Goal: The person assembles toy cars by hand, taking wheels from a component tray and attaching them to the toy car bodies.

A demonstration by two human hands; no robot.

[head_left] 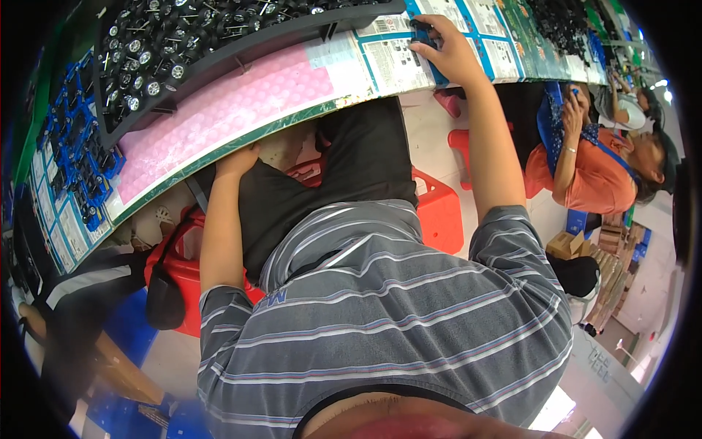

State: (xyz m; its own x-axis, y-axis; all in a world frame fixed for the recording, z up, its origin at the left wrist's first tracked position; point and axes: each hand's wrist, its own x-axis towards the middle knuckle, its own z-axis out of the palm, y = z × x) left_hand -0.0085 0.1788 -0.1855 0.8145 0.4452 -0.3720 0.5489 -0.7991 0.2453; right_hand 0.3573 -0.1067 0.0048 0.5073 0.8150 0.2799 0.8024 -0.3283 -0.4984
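My right hand (452,53) is over the far side of the table. Its thumb and fingers close round a small dark plastic part (421,33), standing on the printed blue-and-white sheets (391,62). My left hand (240,159) is low at the table's near edge, close to my lap. Its fingers are mostly hidden there, so their grip does not show. Left of the right hand, a black tray (241,73) holds many small black wheels (153,88) with silver hubs and thin metal axles. Pink bubble wrap (241,110) lies in front of the tray.
Blue-and-black plastic toy frames (80,139) are piled at the left end of the table. More black parts (559,29) lie at the far right. Red stools (439,212) stand under and beside me. A co-worker in orange (585,175) sits on the right, another person on the left.
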